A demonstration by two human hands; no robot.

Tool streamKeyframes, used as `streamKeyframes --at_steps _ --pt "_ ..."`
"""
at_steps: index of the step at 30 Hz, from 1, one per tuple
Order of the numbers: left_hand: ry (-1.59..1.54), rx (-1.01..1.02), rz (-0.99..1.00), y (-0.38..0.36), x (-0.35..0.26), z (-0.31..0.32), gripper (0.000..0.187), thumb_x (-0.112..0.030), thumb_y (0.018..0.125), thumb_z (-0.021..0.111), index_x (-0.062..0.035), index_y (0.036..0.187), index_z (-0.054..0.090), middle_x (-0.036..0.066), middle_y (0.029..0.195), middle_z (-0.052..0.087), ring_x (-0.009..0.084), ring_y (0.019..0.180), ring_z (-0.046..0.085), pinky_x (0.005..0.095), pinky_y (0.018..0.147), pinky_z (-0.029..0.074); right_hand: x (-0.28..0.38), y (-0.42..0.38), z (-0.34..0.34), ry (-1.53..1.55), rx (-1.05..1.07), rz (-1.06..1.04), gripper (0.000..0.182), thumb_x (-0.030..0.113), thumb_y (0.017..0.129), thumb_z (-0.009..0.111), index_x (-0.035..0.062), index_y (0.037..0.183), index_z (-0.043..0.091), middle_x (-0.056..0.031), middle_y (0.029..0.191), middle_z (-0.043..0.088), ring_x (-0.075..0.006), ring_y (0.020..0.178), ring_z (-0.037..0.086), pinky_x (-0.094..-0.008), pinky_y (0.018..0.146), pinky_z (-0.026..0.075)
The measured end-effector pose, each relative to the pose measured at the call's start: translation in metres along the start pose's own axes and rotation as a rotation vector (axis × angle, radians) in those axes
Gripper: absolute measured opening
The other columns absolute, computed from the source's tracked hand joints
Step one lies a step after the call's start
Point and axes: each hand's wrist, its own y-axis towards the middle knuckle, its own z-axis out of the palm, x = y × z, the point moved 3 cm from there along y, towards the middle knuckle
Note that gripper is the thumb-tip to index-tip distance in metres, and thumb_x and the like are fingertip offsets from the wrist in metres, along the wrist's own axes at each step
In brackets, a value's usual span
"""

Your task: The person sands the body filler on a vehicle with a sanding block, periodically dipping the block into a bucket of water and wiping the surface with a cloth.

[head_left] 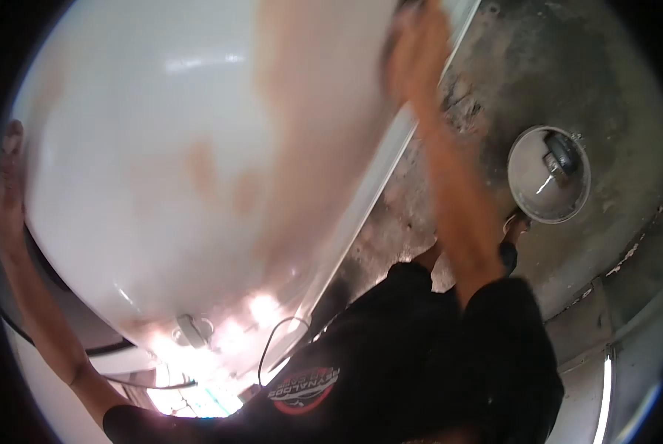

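Note:
A large glossy white panel (146, 111), marked with brownish patches, fills the left and centre. My left hand (9, 159) lies along its far left edge, fingers extended and partly dark. Near the panel's right edge, at the top, my right hand (416, 59) is smeared by motion. Its fingers are bent round something dark that I cannot make out, against the panel's surface.
On the stained grey floor (598, 81) at the right stands a round white bucket (522, 177) with a dark object inside. My foot (519, 228) is beside it. A thin dark cable (263, 351) curves near the panel's lower end, by bright glare.

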Motion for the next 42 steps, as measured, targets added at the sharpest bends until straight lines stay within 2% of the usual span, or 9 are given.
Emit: streamKeyframes --at_steps 5,14,19,21,25,31,37,39,42 --pt "0.066 -0.070 0.095 0.020 -0.056 0.006 0.101 -0.079 0.078 0.056 -0.0090 0.150 0.042 0.019 0.153 0.043 0.0356 0.140 0.043 0.0547 0.115 0.034 0.114 -0.197 -0.026 0.116 0.299 -0.344 0.063 0.041 0.088 0.069 0.0291 0.146 0.047 -0.0242 0.151 0.034 -0.0485 0.131 0.033 -0.0620 0.109 0.030" --pt "0.013 -0.050 0.122 0.032 -0.068 0.007 0.106 -0.082 0.076 0.057 -0.0098 0.151 0.040 0.017 0.155 0.041 0.0341 0.144 0.037 0.0553 0.118 0.030 0.060 0.171 -0.005 0.145 0.091 -0.039 0.060 0.025 0.095 0.054 0.0138 0.152 0.039 -0.0281 0.147 0.036 -0.0498 0.123 0.040 -0.0530 0.107 0.034" --pt "-0.031 -0.040 0.073 0.029 -0.076 0.004 0.105 -0.081 0.074 0.061 -0.0124 0.151 0.041 0.016 0.154 0.041 0.0340 0.144 0.037 0.0557 0.118 0.030 0.136 -0.025 -0.013 -0.011 0.299 -0.075 0.062 0.026 0.092 0.060 0.0134 0.150 0.042 -0.0294 0.149 0.035 -0.0525 0.126 0.038 -0.0617 0.105 0.032" --pt "-0.022 -0.036 0.087 0.028 -0.074 0.006 0.105 -0.081 0.074 0.061 -0.0125 0.151 0.041 0.016 0.154 0.041 0.0340 0.144 0.037 0.0559 0.118 0.030 0.148 -0.100 -0.024 0.246 0.250 -0.475 0.056 0.040 0.092 0.063 0.0226 0.144 0.053 -0.0261 0.151 0.036 -0.0507 0.130 0.035 -0.0633 0.105 0.032" --pt "-0.053 -0.091 0.098 0.031 -0.070 0.006 0.103 -0.082 0.071 0.062 -0.0173 0.149 0.045 0.015 0.152 0.045 0.0357 0.139 0.045 0.0579 0.114 0.037 0.116 0.027 -0.006 -0.148 0.260 -0.497 0.057 0.033 0.096 0.054 0.0125 0.148 0.046 -0.0251 0.151 0.038 -0.0453 0.131 0.038 -0.0606 0.105 0.032" --pt "0.008 -0.096 0.113 0.027 -0.062 0.008 0.108 -0.085 0.067 0.062 -0.0174 0.149 0.045 0.014 0.151 0.047 0.0344 0.138 0.046 0.0561 0.113 0.038 0.104 0.184 -0.010 0.105 0.126 0.182 0.056 0.030 0.100 0.045 0.0016 0.148 0.041 -0.0282 0.137 0.050 -0.0458 0.126 0.046 -0.0520 0.108 0.034" --pt "-0.073 -0.075 0.091 0.026 -0.065 0.009 0.107 -0.083 0.070 0.062 -0.0156 0.150 0.043 0.015 0.153 0.043 0.0336 0.142 0.040 0.0561 0.117 0.031 0.142 -0.127 -0.026 0.237 0.329 -0.548 0.053 0.045 0.093 0.061 0.0301 0.143 0.052 -0.0244 0.148 0.039 -0.0432 0.124 0.040 -0.0579 0.102 0.036" --pt "-0.068 -0.095 0.091 0.028 -0.067 0.008 0.110 -0.086 0.066 0.063 -0.0150 0.149 0.046 0.016 0.150 0.047 0.0355 0.137 0.047 0.0554 0.113 0.038 0.123 -0.104 -0.021 0.158 0.251 -0.589 0.064 0.038 0.076 0.076 0.0366 0.138 0.058 -0.0122 0.144 0.050 -0.0417 0.110 0.045 -0.0532 0.093 0.044" --pt "-0.016 -0.037 0.153 0.033 -0.068 0.002 0.112 -0.086 0.066 0.063 -0.0118 0.148 0.045 0.019 0.151 0.045 0.0366 0.139 0.044 0.0548 0.114 0.035 0.097 0.065 -0.001 -0.042 0.167 -0.402 0.060 0.037 0.085 0.067 0.0243 0.142 0.054 -0.0147 0.147 0.044 -0.0408 0.114 0.044 -0.0520 0.101 0.038"
